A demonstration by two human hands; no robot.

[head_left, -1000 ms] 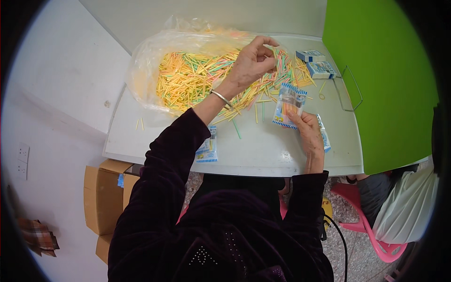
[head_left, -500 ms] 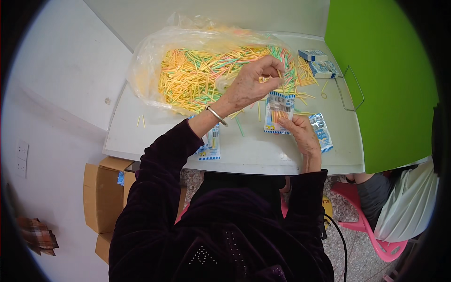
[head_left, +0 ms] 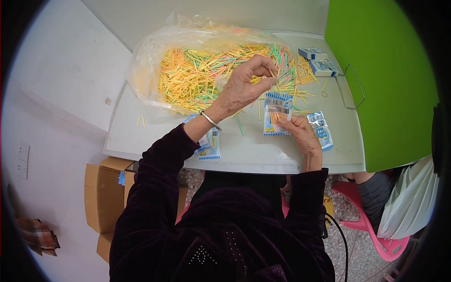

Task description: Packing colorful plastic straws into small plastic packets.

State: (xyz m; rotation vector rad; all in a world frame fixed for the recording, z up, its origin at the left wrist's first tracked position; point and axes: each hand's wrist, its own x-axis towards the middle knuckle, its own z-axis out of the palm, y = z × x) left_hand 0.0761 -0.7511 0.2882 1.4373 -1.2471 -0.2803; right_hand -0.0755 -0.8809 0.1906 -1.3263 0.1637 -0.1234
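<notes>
Between thumb and fingertips, my left hand [head_left: 247, 84] pinches a thin yellow stick [head_left: 275, 81] right above a small blue-and-white packet [head_left: 278, 115]. The stick's lower end is at the packet's top edge; whether it is inside I cannot tell. My right hand [head_left: 300, 134] grips that packet by its lower right side, thumb across the front. Several orange and yellow sticks show through its clear window. Behind my left hand, a big clear plastic bag [head_left: 145, 70] lies open on its side, with a heap of yellow, orange, green and pink sticks [head_left: 197, 75] in it.
Filled packets lie by my left wrist [head_left: 209, 145] and right of my right hand [head_left: 321, 131]. Bundles of flat packets [head_left: 322, 67] and a bent wire frame [head_left: 350, 89] sit near the green panel [head_left: 380, 84]. An open carton [head_left: 105, 197] stands below left; another person's arm [head_left: 378, 188] is at the right.
My left hand has shifted slightly left and down, bringing the stick to the packet's top. The right hand keeps its hold on the packet, almost unmoved.
</notes>
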